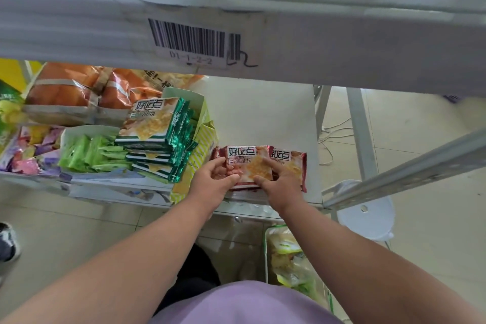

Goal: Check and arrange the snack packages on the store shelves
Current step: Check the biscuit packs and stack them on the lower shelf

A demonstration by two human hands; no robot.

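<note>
Head view, looking down past an upper shelf edge with barcode label [194, 41] onto a white shelf [263, 113]. Red snack packages [247, 163] stacked near the front edge of the shelf, just right of a yellow striped carton [200, 158]; top package held flat from both sides. Left hand [213, 179] gripping the left end of the top package, fingers over its face and thumb at its near edge. Right hand [281, 184] gripping the right end, fingers curled on top and thumb lying along the near edge. A second red package [295, 163] showing beneath and offset to the right. Green snack packages [155, 137] piled in a leaning stack just left of the carton, well clear of both hands. Light green sachets [89, 152] in an open white tray further left; orange bags [79, 87] at the rear left of the shelf. Below the shelf: tiled floor, a bag of yellow-green packets [289, 258] and a white stool [365, 213]
</note>
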